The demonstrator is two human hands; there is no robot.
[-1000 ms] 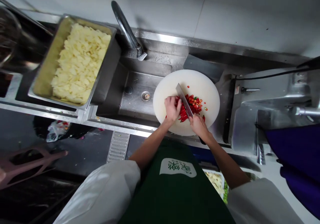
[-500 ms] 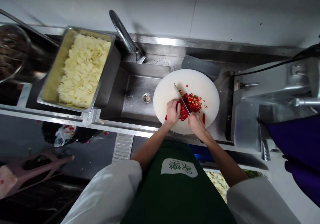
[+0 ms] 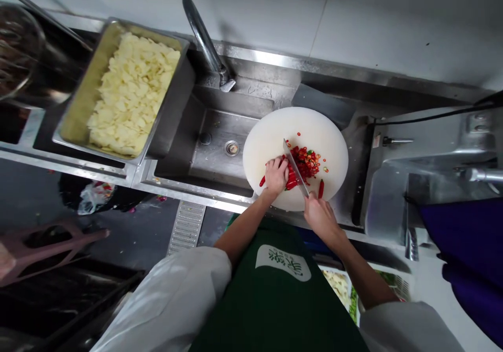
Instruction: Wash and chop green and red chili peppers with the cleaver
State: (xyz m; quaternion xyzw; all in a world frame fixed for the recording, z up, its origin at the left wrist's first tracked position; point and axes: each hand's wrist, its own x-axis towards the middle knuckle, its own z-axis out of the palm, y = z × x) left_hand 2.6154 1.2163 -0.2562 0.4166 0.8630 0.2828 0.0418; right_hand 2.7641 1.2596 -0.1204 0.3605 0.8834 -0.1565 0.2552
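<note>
A round white cutting board [image 3: 261,137] lies across the right part of the sink. My right hand [image 3: 319,213] is closed round the handle of a kitchen knife [image 3: 295,167], whose blade points up and left across the board. Curled fingers of my left hand [image 3: 276,176] press down on whole red chilies [image 3: 291,178] just left of the blade. Chopped chili pieces [image 3: 308,161] form a loose pile on the blade's right side. One whole chili [image 3: 321,188] lies apart near my right hand. The knife handle is mostly hidden by my fingers.
A deep steel pan of sliced pale vegetable [image 3: 131,92] stands on the left. Behind the sink basin [image 3: 220,137] rises a curved faucet [image 3: 202,35]. A dark flat sheet [image 3: 324,105] lies behind the board. Purple cloth [image 3: 467,247] hangs at right.
My right hand and the knife have shifted slightly right and down, and the blade stands a little farther from my left fingers. The whole view has tilted a little.
</note>
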